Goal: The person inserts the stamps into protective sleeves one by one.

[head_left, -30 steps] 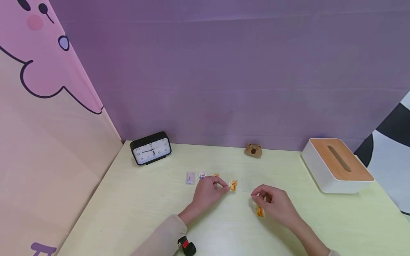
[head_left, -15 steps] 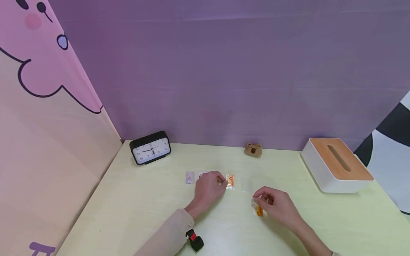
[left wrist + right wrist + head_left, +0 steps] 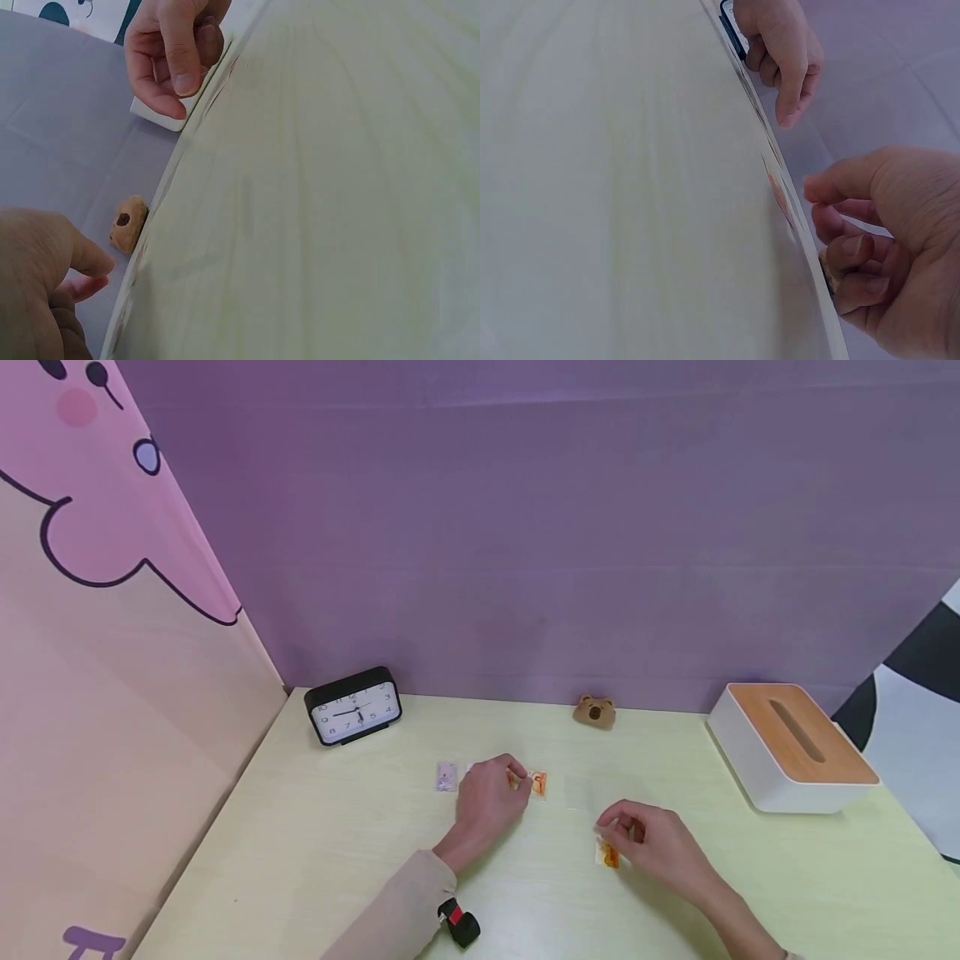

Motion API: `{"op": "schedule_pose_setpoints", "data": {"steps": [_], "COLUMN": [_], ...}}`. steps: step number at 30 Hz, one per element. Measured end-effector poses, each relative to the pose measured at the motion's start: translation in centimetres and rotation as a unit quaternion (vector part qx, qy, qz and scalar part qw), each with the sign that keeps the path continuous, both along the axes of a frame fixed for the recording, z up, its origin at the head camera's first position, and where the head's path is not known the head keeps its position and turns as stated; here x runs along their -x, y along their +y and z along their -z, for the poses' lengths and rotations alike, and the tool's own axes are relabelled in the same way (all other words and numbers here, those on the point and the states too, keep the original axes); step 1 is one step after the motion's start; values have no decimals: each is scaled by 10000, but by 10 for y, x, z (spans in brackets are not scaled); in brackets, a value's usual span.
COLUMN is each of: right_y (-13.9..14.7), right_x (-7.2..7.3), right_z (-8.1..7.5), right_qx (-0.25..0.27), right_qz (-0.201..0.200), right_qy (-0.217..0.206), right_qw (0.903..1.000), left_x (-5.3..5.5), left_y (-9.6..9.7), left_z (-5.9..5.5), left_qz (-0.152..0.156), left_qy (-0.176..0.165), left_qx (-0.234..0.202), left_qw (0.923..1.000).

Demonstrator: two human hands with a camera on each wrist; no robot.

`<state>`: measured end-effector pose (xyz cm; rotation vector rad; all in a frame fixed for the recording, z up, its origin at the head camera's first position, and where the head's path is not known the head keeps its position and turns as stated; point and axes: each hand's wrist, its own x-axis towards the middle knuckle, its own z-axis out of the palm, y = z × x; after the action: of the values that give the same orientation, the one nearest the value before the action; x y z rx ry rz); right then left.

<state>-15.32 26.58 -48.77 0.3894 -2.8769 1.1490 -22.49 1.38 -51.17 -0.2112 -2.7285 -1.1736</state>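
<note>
My left hand [image 3: 491, 797] hovers low over a row of small picture cards. Its fingertips look close to the left edge of an orange card [image 3: 537, 783] at the row's right end; in the left wrist view nothing shows between them. Further left lies a pale purple card [image 3: 446, 776]; the cards between are mostly hidden under the hand. My right hand [image 3: 656, 843] is bent above an orange packet [image 3: 608, 852], thumb and forefinger near each other. From the right wrist, this orange packet [image 3: 780, 199] appears to lie flat on the table, apart from the fingertips.
A black clock [image 3: 352, 707] stands at the back left of the table [image 3: 300, 860]. By the purple backdrop sits a brown bear head [image 3: 594, 712]. A white tissue box [image 3: 791, 747] with a wooden lid occupies the right. A faint clear sheet [image 3: 577, 793] lies between the hands.
My left hand has moved the orange card slightly up and left into the row, and the card now lies flat there. My right hand has lowered slightly towards its packet, which stays nearly in place.
</note>
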Motion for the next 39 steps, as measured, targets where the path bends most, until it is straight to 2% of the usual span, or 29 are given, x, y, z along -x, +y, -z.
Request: {"op": "schedule_pose_setpoints", "data": {"steps": [4, 10, 22, 28, 36, 39], "right_y": [6, 8, 15, 17, 21, 22], "right_x": [1, 2, 2, 3, 4, 4], "right_z": [1, 2, 5, 4, 2, 2], "right_qx": [-108, -22, 140, 159, 187, 252], "right_qz": [-155, -214, -533, -603, -752, -799], "right_qy": [-113, -353, -350, -376, -324, -323], "right_qw": [9998, 9991, 9979, 9973, 9965, 9960], "left_x": [-4, -6, -6, -6, -9, -10], "left_y": [6, 20, 50, 62, 65, 64], "left_z": [-5, -5, -5, -4, -7, -8], "left_qz": [181, 291, 331, 209, 300, 364], "left_qy": [-68, -256, -139, -293, -388, -271], "left_qx": [-153, -108, 540, 904, 977, 1143], "left_qw": [9997, 9992, 9979, 9953, 9940, 9924]}}
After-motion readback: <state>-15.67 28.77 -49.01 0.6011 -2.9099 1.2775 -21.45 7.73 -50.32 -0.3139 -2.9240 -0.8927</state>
